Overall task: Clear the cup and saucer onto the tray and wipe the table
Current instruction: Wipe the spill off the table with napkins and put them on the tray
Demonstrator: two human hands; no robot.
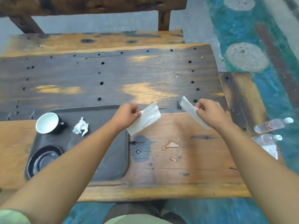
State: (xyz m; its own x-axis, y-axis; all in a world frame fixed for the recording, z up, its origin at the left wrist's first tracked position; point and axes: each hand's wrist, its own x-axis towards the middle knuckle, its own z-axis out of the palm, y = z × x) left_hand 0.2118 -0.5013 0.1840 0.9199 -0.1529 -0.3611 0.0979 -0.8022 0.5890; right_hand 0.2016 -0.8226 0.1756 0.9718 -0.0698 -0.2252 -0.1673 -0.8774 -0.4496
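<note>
A dark tray [111,159] lies on the wooden table [186,175] at the left. On it stand a black cup with a white inside [48,123], a black saucer [41,159] at the near left corner, and a crumpled white tissue [80,126]. My left hand [127,114] pinches a white napkin piece [145,118] above the tray's right edge. My right hand [210,113] pinches a second white napkin piece [190,109]. The two pieces are apart. A small wet spill [171,145] glistens on the table below my hands.
Two plastic water bottles [270,126] lie on the right, beside the table's edge. A wooden bench [97,39] stands beyond the table. The floor to the right is teal and grey. Small droplets [175,158] sit near the spill.
</note>
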